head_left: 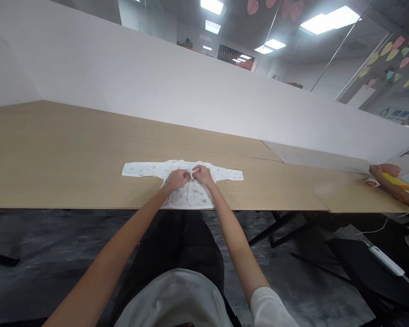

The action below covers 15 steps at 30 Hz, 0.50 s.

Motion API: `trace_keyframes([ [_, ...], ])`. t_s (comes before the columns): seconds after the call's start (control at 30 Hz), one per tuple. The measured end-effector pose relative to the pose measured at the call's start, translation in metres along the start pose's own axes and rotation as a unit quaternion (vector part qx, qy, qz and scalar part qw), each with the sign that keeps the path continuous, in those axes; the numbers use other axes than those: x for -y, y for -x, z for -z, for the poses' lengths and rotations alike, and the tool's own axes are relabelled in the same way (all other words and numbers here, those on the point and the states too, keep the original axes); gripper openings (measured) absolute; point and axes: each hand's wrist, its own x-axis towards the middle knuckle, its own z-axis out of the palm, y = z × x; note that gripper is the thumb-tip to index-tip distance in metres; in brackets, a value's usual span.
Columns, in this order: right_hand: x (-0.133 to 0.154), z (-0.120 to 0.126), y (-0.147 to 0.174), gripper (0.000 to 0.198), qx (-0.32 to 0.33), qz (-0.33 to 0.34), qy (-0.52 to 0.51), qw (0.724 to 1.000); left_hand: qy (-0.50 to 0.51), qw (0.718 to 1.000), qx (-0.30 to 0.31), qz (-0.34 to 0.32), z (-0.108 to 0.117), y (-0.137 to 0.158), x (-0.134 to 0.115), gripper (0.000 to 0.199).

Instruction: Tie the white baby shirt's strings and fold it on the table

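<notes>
A small white baby shirt (182, 195) with a tiny printed pattern lies face up at the table's front edge, its sleeves stretched out to both sides. My left hand (179, 178) is closed in a pinch at the upper middle of the shirt's front. Just beside it, my right hand (202, 174) pinches the front opening from the other side. The fingertips of the two hands are close together but apart. What exactly they grip, such as a tie or a snap, is too small to make out.
The wooden table (71, 154) runs along a white partition wall (150, 86). At the far right, another person's arm (395, 190) rests on the table by something yellow. A white power strip (386, 260) lies on a black chair (357, 259) below.
</notes>
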Motion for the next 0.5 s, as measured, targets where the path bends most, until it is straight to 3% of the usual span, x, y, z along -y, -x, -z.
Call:
trace_keyframes([
  [0.17,-0.003,-0.010,0.013,0.025,-0.008,0.057,0.027,0.998,0.008,1.000,-0.004,-0.019,-0.002,0.000,0.003,0.030],
  [0.5,-0.005,-0.009,0.015,0.025,-0.037,0.015,-0.040,0.998,0.112,0.992,-0.027,-0.056,-0.007,-0.003,0.015,0.033],
])
